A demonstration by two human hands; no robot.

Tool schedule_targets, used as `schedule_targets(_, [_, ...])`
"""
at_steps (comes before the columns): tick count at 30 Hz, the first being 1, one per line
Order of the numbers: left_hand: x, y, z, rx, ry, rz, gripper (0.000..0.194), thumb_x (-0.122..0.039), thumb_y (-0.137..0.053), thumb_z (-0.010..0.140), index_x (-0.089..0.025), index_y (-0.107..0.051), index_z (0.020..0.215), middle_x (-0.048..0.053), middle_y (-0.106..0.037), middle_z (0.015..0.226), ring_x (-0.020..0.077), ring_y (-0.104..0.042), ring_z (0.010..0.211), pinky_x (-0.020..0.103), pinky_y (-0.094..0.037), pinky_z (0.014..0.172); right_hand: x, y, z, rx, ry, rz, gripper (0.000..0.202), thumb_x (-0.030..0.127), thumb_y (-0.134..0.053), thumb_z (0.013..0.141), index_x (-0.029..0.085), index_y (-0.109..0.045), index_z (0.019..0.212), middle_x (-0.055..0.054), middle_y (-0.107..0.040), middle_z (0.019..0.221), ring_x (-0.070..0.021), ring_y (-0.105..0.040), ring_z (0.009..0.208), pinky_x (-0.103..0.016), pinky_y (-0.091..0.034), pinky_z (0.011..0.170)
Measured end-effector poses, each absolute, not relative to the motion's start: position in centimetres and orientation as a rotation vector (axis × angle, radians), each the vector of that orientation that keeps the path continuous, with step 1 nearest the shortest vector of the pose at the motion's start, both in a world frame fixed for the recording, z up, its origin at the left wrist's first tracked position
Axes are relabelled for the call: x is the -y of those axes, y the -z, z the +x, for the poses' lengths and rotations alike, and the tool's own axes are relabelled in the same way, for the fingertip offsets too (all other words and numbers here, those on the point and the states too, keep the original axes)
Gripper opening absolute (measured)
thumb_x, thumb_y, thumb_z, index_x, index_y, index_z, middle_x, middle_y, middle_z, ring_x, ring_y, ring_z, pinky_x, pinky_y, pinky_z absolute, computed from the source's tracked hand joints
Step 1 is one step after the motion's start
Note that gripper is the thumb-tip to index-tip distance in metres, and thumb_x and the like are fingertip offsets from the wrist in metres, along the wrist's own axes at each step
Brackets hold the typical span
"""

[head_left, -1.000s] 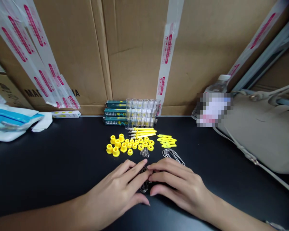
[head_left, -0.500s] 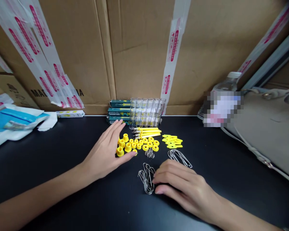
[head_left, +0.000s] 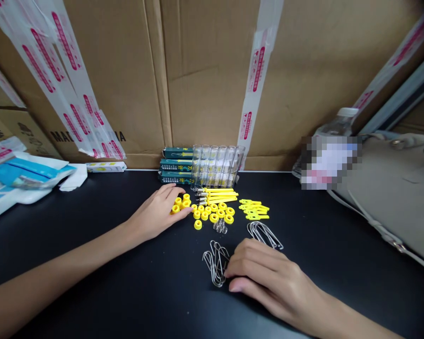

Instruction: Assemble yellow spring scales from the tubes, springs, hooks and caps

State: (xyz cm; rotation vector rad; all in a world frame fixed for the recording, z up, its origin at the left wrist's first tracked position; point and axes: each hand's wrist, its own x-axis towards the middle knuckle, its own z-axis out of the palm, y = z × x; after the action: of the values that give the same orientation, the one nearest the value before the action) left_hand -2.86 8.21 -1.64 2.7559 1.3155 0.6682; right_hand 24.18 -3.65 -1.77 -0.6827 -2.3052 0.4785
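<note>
My left hand (head_left: pixel 157 213) rests on the black table, thumb and fingers apart and cupped around a cluster of yellow flanged caps (head_left: pixel 186 204). Its palm side hides part of that cluster. Small yellow rings (head_left: pixel 229 219) lie just right of the thumb, along with small metal springs (head_left: pixel 220 227). My right hand (head_left: pixel 265 278) lies palm down with loosely bent fingers, the thumb a little apart. Its fingertips are against or right beside a bundle of bent wire hooks (head_left: pixel 216 264); contact is hard to tell. Behind its knuckles is a second bundle of wire hooks (head_left: pixel 265 234).
Clear tubes (head_left: pixel 217 165) stand before stacked green boxes (head_left: pixel 176 165). Yellow rods with metal tips (head_left: pixel 219 195) and flat yellow pieces (head_left: pixel 254 209) lie nearer. A bottle (head_left: pixel 334 141) and beige bag (head_left: pixel 392 188) are right, a blue-white packet (head_left: pixel 31 172) left, cardboard (head_left: pixel 208 84) behind.
My left hand has drawn back slightly and pushed the yellow flanged caps into a tighter cluster farther from me. My right hand stays by the wire hooks. The view has shifted slightly.
</note>
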Motion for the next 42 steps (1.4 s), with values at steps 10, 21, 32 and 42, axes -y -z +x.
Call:
schedule_targets(10, [-10.2,1.5,-2.5,-1.269,-0.741,2.799,0.036,-0.045,-0.047,0.1,-0.016,-0.054,0.12,0.011,-0.062,0.119,0.0281,-0.056,0.119,0.047,-0.048,0.102,3.8,1.9,24.3,2.322,-0.454,-0.701,0.014,0.021,-0.052,0.102,0.016,-0.065,0.103,-0.005,-0.069,0.088,-0.0167,-0.062,0.084,-0.032,-0.052,0.08])
schedule_targets(21, [-10.9,0.8,-2.5,-1.137,-0.93,2.879,0.045,-0.045,-0.05,0.1,-0.012,-0.047,0.131,0.017,-0.056,0.128,0.0294,-0.052,0.124,0.052,-0.046,0.106,3.8,1.5,24.2,2.298,-0.385,-0.731,0.013,0.014,-0.057,0.098,0.015,-0.066,0.108,-0.006,-0.07,0.089,-0.0182,-0.063,0.083,-0.033,-0.053,0.078])
schedule_targets(32, [-6.5,0.2,-0.9,-0.443,-0.537,3.14,0.049,-0.031,-0.05,0.103,-0.013,-0.041,0.147,0.012,-0.046,0.153,0.0222,-0.039,0.144,0.04,-0.036,0.121,3.8,2.2,24.1,2.253,-0.398,-0.821,0.018,0.008,-0.057,0.096,0.016,-0.065,0.111,-0.007,-0.069,0.094,-0.0181,-0.061,0.085,-0.034,-0.054,0.083])
schedule_targets(42, [-6.5,0.8,-2.1,-0.493,-0.452,3.083,0.048,-0.017,-0.049,0.102,-0.014,-0.04,0.149,0.013,-0.049,0.15,0.0217,-0.038,0.143,0.039,-0.042,0.116,3.7,2.2,24.1,2.251,-0.388,-0.822,0.018,0.009,-0.056,0.096,0.016,-0.066,0.11,-0.007,-0.069,0.093,-0.0184,-0.063,0.085,-0.033,-0.055,0.081])
